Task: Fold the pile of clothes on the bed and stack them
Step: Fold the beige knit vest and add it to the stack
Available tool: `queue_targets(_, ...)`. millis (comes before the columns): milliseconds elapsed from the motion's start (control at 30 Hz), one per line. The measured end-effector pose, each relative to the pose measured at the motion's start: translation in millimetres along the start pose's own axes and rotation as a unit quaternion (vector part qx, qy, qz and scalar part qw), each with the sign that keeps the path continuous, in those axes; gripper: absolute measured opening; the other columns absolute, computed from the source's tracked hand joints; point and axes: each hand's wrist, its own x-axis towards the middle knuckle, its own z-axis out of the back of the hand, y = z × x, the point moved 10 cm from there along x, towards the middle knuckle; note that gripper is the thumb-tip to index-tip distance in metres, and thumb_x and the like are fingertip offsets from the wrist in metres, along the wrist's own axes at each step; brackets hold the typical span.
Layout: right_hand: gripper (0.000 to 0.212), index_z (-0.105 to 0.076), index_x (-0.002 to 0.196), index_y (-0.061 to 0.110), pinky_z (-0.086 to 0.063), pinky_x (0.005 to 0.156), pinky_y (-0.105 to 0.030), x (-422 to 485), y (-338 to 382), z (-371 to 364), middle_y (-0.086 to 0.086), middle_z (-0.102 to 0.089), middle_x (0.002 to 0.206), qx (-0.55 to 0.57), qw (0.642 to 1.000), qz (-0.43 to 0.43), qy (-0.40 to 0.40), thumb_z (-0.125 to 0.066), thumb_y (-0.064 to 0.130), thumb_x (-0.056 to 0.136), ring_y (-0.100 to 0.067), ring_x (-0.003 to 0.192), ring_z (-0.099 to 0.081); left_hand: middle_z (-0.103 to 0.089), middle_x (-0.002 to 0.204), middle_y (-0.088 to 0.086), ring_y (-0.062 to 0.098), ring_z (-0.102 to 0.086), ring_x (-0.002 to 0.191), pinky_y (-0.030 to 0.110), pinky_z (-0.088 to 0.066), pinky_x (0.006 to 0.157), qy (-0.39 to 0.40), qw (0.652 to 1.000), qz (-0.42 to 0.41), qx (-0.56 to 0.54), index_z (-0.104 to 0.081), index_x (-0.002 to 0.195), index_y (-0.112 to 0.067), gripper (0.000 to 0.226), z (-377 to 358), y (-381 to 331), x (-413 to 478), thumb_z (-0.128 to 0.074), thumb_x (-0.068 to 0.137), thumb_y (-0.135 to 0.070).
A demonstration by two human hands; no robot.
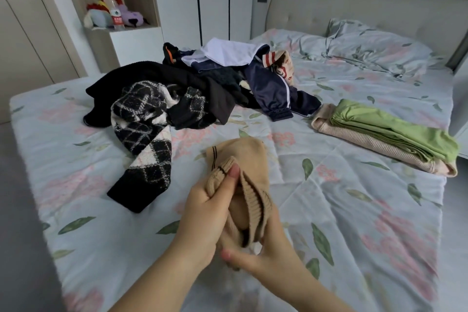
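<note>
The left hand's (210,213) thumb presses a ribbed, dark-striped edge of the beige knit garment (243,157) against its curled fingers, grasping it. The right hand (266,258), just below at 5 o'clock from the left, curls round the garment's lower bunch, thumb pointing to 9 o'clock. The garment is raised between both hands over the near part of the bed (354,210), its upper end bulging toward 12 o'clock.

Farther out at 11 o'clock lies the unfolded pile (215,78), with a black-and-white argyle sweater (149,139) trailing nearest the hands, a navy jacket (273,88) on its right side and a white garment (228,52) on top. At 2 o'clock sits the folded stack: a green garment (390,126) on a pink ribbed one (367,142). A pillow (374,48) lies at 1 o'clock by the headboard. Off the bed at 11 o'clock, a niche holds plush toys (97,16) and a bottle (117,16).
</note>
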Motion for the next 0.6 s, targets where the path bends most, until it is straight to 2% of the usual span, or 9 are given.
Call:
queue_targets(67, 0.076, -0.048, 0.130, 0.024, -0.055, 0.088, -0.033, 3, 0, 16, -0.001, -0.059, 0.124, 0.041, 0.998, -0.015, -0.052, -0.089, 0.023, 0.066, -0.015, 0.112, -0.063, -0.076, 0.102, 0.009, 0.021, -0.071, 0.102, 0.033, -0.055, 0.086, 0.020, 0.998, 0.015, -0.051, -0.077, 0.099, -0.026, 0.049, -10, -5, -1, -0.075, 0.071, -0.065)
queue_targets(133, 0.049, -0.060, 0.118, 0.021, -0.055, 0.071, -0.029, 7, 0, 27, 0.001, -0.071, 0.097, 0.066, 0.996, -0.031, -0.056, -0.082, 0.011, 0.076, -0.012, 0.087, -0.068, -0.075, 0.104, 0.011, 0.021, -0.071, 0.102, 0.028, -0.057, 0.078, 0.022, 0.994, 0.011, -0.105, -0.078, 0.097, -0.024, 0.040, -10, -17, 1, -0.071, 0.072, -0.054)
queue_targets(200, 0.026, -0.067, 0.105, 0.023, -0.046, 0.053, -0.022, 10, 1, 41, -0.002, -0.068, 0.067, 0.029, 0.996, -0.026, -0.079, -0.069, 0.003, 0.089, -0.010, 0.056, -0.058, -0.075, 0.106, 0.012, 0.021, -0.071, 0.102, 0.027, -0.058, 0.074, 0.021, 0.989, 0.011, -0.149, -0.079, 0.096, -0.023, 0.038, -5, -28, 5, -0.067, 0.072, -0.050)
queue_targets(233, 0.029, -0.069, 0.100, 0.027, -0.046, 0.051, -0.025, 11, -1, 50, -0.006, -0.068, 0.064, 0.004, 0.994, -0.026, -0.103, -0.064, 0.000, 0.090, -0.014, 0.052, -0.056, -0.075, 0.106, 0.012, 0.022, -0.071, 0.102, 0.028, -0.058, 0.073, 0.022, 0.987, 0.014, -0.157, -0.078, 0.096, -0.022, 0.040, -2, -32, 7, -0.066, 0.072, -0.052)
queue_targets(333, 0.034, -0.071, 0.087, 0.031, -0.056, 0.062, -0.039, 14, -7, 62, 0.000, -0.071, 0.068, -0.026, 0.990, -0.038, -0.133, -0.061, -0.001, 0.088, -0.019, 0.063, -0.066, -0.074, 0.107, 0.014, 0.025, -0.071, 0.102, 0.035, -0.060, 0.077, 0.027, 0.990, 0.027, -0.136, -0.075, 0.102, -0.016, 0.053, 2, -32, 8, -0.064, 0.072, -0.058)
queue_targets(433, 0.028, -0.065, 0.070, 0.023, -0.042, 0.051, -0.015, 21, -6, 80, 0.011, -0.064, 0.060, -0.094, 0.980, -0.033, -0.172, -0.065, 0.002, 0.088, -0.004, 0.055, -0.055, -0.074, 0.108, 0.013, 0.025, -0.071, 0.104, 0.041, -0.058, 0.087, 0.022, 0.993, 0.029, -0.114, -0.076, 0.102, -0.016, 0.051, 6, -34, 11, -0.063, 0.076, -0.058)
queue_targets(500, 0.027, -0.059, 0.067, 0.017, -0.035, 0.050, -0.016, 24, 0, 106, 0.008, -0.056, 0.056, -0.112, 0.967, -0.018, -0.230, -0.064, 0.004, 0.090, -0.003, 0.053, -0.046, -0.076, 0.102, 0.009, 0.022, -0.072, 0.099, 0.043, -0.057, 0.089, -0.013, 0.997, 0.001, -0.082, -0.076, 0.095, -0.020, 0.050, 22, -41, 16, -0.066, 0.071, -0.062)
queue_targets(533, 0.026, -0.059, 0.066, 0.014, -0.036, 0.052, -0.022, 24, 4, 121, 0.003, -0.056, 0.056, -0.112, 0.959, -0.013, -0.260, -0.064, 0.005, 0.090, -0.004, 0.053, -0.044, -0.076, 0.096, 0.006, 0.021, -0.072, 0.095, 0.043, -0.058, 0.086, -0.031, 0.998, -0.028, -0.040, -0.074, 0.091, -0.019, 0.050, 33, -47, 20, -0.068, 0.071, -0.065)
queue_targets(600, 0.025, -0.062, 0.065, 0.014, -0.038, 0.054, -0.028, 27, 10, 148, -0.004, -0.059, 0.058, -0.119, 0.948, -0.014, -0.294, -0.066, 0.011, 0.089, -0.008, 0.055, -0.045, -0.070, 0.078, -0.003, 0.011, -0.068, 0.080, 0.040, -0.055, 0.074, -0.063, 0.977, -0.120, 0.163, -0.064, 0.085, -0.019, 0.050, 54, -64, 26, -0.071, 0.072, -0.066)
